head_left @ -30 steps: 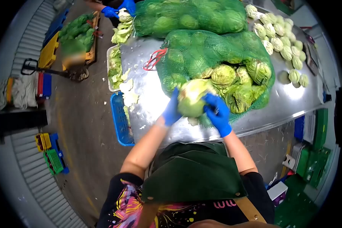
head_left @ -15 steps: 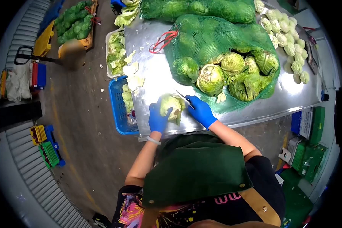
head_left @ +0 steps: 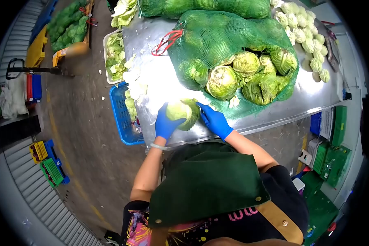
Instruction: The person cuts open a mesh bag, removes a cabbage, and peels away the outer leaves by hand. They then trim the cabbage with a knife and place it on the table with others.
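My left hand [head_left: 167, 122], in a blue glove, grips a pale green cabbage [head_left: 180, 112] from its left side, just above the steel table [head_left: 250, 123]. On the cabbage's right side, my blue-gloved right hand [head_left: 214, 119] has its fingers closed, with the index finger at the leaves. The knife seen in it earlier is mostly hidden now; only a small dark bit shows by the fingers. Beyond the hands, a torn-open green mesh sack [head_left: 205, 39] holds several cabbages, and a leafy one [head_left: 222, 83] lies at its opening.
Trimmed cabbages [head_left: 309, 35] are piled at the table's right. Another full mesh sack [head_left: 205, 5] lies at the back. Left of the table stand a blue basket [head_left: 121, 110] and a white bin [head_left: 108, 61] with loose leaves. A pallet jack handle [head_left: 33, 70] is farther left.
The cabbage has turned between my hands, showing more of its green leaf side. The knife blade, visible before at my right hand, is now hidden. The whole view has shifted slightly.
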The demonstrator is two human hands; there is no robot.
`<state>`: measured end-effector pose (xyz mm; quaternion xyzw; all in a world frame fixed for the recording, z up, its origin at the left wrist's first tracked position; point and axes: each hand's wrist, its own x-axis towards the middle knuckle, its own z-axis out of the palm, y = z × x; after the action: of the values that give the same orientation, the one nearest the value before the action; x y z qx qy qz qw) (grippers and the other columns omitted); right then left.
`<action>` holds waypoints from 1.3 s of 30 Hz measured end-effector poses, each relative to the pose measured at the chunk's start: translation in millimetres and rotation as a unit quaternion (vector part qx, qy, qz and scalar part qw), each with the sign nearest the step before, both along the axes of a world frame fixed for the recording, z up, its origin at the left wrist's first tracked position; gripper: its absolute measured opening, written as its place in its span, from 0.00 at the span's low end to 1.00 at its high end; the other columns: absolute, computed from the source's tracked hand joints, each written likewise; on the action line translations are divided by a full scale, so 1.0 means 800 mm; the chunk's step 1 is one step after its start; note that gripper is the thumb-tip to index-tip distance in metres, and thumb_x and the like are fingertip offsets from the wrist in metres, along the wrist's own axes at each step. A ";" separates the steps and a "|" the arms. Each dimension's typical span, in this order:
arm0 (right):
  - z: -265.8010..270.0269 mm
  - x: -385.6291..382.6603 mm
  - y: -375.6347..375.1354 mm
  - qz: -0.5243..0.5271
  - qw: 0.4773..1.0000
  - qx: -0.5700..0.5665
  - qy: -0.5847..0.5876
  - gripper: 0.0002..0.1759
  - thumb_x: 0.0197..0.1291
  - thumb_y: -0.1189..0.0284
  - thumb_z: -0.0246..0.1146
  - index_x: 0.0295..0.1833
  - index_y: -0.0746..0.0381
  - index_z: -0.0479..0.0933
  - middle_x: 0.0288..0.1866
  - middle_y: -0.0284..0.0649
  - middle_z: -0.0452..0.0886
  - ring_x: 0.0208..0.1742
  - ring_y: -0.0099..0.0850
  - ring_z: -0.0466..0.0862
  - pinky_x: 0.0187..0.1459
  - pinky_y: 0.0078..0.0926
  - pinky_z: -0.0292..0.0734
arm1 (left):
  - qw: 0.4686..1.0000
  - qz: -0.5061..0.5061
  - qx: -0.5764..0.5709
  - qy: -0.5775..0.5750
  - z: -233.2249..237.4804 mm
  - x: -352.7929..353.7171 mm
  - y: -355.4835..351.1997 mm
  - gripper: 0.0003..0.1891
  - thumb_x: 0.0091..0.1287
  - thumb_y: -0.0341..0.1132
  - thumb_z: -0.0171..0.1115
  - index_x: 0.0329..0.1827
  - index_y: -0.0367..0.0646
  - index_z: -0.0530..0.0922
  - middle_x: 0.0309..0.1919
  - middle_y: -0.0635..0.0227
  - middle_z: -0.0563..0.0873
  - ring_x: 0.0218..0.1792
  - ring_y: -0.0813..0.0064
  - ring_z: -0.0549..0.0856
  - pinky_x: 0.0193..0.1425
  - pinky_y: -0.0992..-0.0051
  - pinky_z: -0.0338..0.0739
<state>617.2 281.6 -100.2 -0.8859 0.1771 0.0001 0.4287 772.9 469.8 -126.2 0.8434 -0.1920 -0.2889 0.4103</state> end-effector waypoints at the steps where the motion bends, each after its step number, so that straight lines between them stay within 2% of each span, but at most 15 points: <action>1: -0.001 -0.004 0.001 0.016 0.999 -0.017 0.039 0.28 0.69 0.67 0.57 0.74 0.49 0.65 0.55 0.49 0.82 0.42 0.52 0.85 0.42 0.47 0.81 | 1.000 -0.004 0.005 0.002 0.002 0.002 -0.001 0.52 0.42 0.45 0.86 0.71 0.40 0.67 0.66 0.52 0.75 0.65 0.59 0.78 0.68 0.63 0.75; 3: -0.019 -0.014 0.012 0.030 0.999 -0.034 0.029 0.28 0.68 0.67 0.58 0.74 0.49 0.65 0.51 0.48 0.83 0.38 0.50 0.85 0.39 0.46 0.81 | 0.990 0.022 -0.059 0.125 0.010 0.002 0.002 0.51 0.44 0.44 0.85 0.72 0.39 0.66 0.65 0.51 0.76 0.65 0.59 0.77 0.68 0.63 0.74; 4: -0.027 -0.014 0.016 0.049 0.996 -0.033 0.065 0.28 0.68 0.67 0.58 0.73 0.49 0.66 0.49 0.48 0.83 0.38 0.50 0.85 0.39 0.46 0.81 | 0.999 0.022 -0.042 0.009 -0.006 -0.007 0.003 0.52 0.45 0.40 0.85 0.74 0.37 0.65 0.63 0.52 0.79 0.62 0.62 0.81 0.65 0.66 0.77; 6: -0.041 -0.009 0.022 0.055 0.998 -0.031 0.027 0.23 0.68 0.68 0.57 0.68 0.53 0.70 0.44 0.51 0.84 0.30 0.51 0.84 0.35 0.46 0.81 | 0.999 0.022 -0.030 -0.003 -0.021 -0.013 0.007 0.53 0.45 0.40 0.85 0.75 0.37 0.65 0.63 0.51 0.79 0.62 0.62 0.81 0.65 0.66 0.77; 13: -0.069 0.009 0.024 0.066 0.996 -0.053 0.039 0.18 0.66 0.70 0.56 0.61 0.60 0.72 0.38 0.52 0.83 0.31 0.49 0.85 0.33 0.46 0.80 | 0.999 0.023 0.020 -0.028 -0.015 -0.020 -0.010 0.53 0.44 0.40 0.85 0.75 0.36 0.64 0.64 0.51 0.79 0.62 0.61 0.81 0.65 0.67 0.77; 15: -0.072 0.012 0.020 0.104 0.987 -0.063 0.106 0.18 0.70 0.68 0.51 0.63 0.56 0.72 0.43 0.50 0.85 0.39 0.49 0.86 0.41 0.45 0.81 | 0.999 0.019 0.021 -0.039 -0.014 -0.021 -0.014 0.53 0.44 0.40 0.85 0.74 0.36 0.65 0.64 0.51 0.79 0.62 0.61 0.81 0.66 0.67 0.77; 23: -0.136 0.020 0.025 0.071 0.985 -0.106 0.119 0.15 0.70 0.71 0.49 0.59 0.62 0.70 0.39 0.53 0.84 0.36 0.50 0.86 0.37 0.46 0.81 | 0.993 -0.005 0.084 -0.083 -0.008 -0.024 -0.026 0.55 0.44 0.49 0.84 0.75 0.44 0.63 0.67 0.54 0.76 0.66 0.57 0.77 0.68 0.63 0.74; 27: -0.135 -0.013 0.029 0.039 0.987 -0.051 0.147 0.15 0.71 0.68 0.50 0.55 0.61 0.76 0.47 0.51 0.85 0.44 0.49 0.86 0.48 0.44 0.80 | 0.999 -0.015 0.050 -0.014 -0.029 0.001 0.006 0.54 0.45 0.47 0.84 0.76 0.41 0.62 0.67 0.53 0.75 0.65 0.58 0.78 0.67 0.64 0.75; 28: -0.135 -0.027 0.022 0.041 0.988 -0.056 0.141 0.15 0.71 0.68 0.50 0.55 0.61 0.76 0.47 0.51 0.85 0.44 0.49 0.86 0.48 0.44 0.80 | 0.998 -0.019 -0.033 0.045 -0.043 0.005 0.031 0.53 0.48 0.46 0.83 0.77 0.42 0.61 0.68 0.54 0.74 0.65 0.60 0.78 0.66 0.64 0.76; 31: -0.115 -0.055 0.003 0.015 0.975 0.131 0.176 0.17 0.65 0.65 0.58 0.57 0.58 0.78 0.48 0.54 0.85 0.48 0.51 0.85 0.51 0.46 0.80 | 0.976 -0.015 -0.145 0.159 -0.046 -0.006 0.087 0.55 0.53 0.38 0.81 0.81 0.43 0.52 0.70 0.57 0.72 0.65 0.61 0.76 0.66 0.64 0.76; 33: -0.103 -0.053 0.008 -0.007 0.981 0.061 0.185 0.17 0.66 0.65 0.59 0.58 0.56 0.79 0.48 0.53 0.85 0.48 0.51 0.85 0.52 0.46 0.79 | 0.879 0.193 -0.090 0.427 0.009 -0.027 0.091 0.56 0.54 0.31 0.79 0.81 0.47 0.47 0.69 0.55 0.71 0.63 0.58 0.78 0.65 0.65 0.79; 35: -0.086 -0.040 0.023 -0.001 0.984 0.078 0.162 0.19 0.67 0.63 0.60 0.59 0.57 0.80 0.51 0.51 0.85 0.49 0.51 0.85 0.53 0.44 0.79 | 0.825 0.295 -0.095 0.473 0.015 -0.061 0.063 0.58 0.53 0.29 0.79 0.81 0.49 0.46 0.67 0.56 0.71 0.63 0.59 0.77 0.62 0.66 0.80; 37: -0.082 -0.020 0.039 -0.001 0.996 0.089 -0.020 0.19 0.69 0.60 0.59 0.61 0.55 0.80 0.55 0.47 0.85 0.52 0.49 0.84 0.55 0.42 0.79 | 0.927 0.295 -0.113 0.203 -0.042 -0.088 0.043 0.62 0.49 0.33 0.83 0.80 0.36 0.43 0.71 0.52 0.64 0.68 0.57 0.71 0.66 0.60 0.75; 38: -0.046 -0.006 0.036 0.020 0.995 0.097 0.001 0.21 0.72 0.59 0.56 0.66 0.52 0.77 0.60 0.44 0.81 0.58 0.46 0.82 0.59 0.39 0.77 | 0.959 0.255 -0.089 0.086 -0.067 -0.089 0.041 0.61 0.48 0.32 0.83 0.80 0.36 0.45 0.69 0.50 0.66 0.67 0.58 0.72 0.66 0.62 0.76; 39: -0.029 0.005 0.032 0.023 0.996 0.092 0.001 0.21 0.72 0.59 0.56 0.66 0.52 0.77 0.60 0.44 0.81 0.58 0.46 0.82 0.59 0.39 0.77 | 0.958 0.257 -0.094 0.086 -0.065 -0.079 0.042 0.61 0.48 0.32 0.83 0.80 0.36 0.45 0.69 0.50 0.66 0.67 0.58 0.72 0.66 0.62 0.76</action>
<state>621.6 307.2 -123.1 -0.8468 0.1560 0.0273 0.5078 710.0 503.1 -178.1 0.7937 0.0413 -0.2258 0.5633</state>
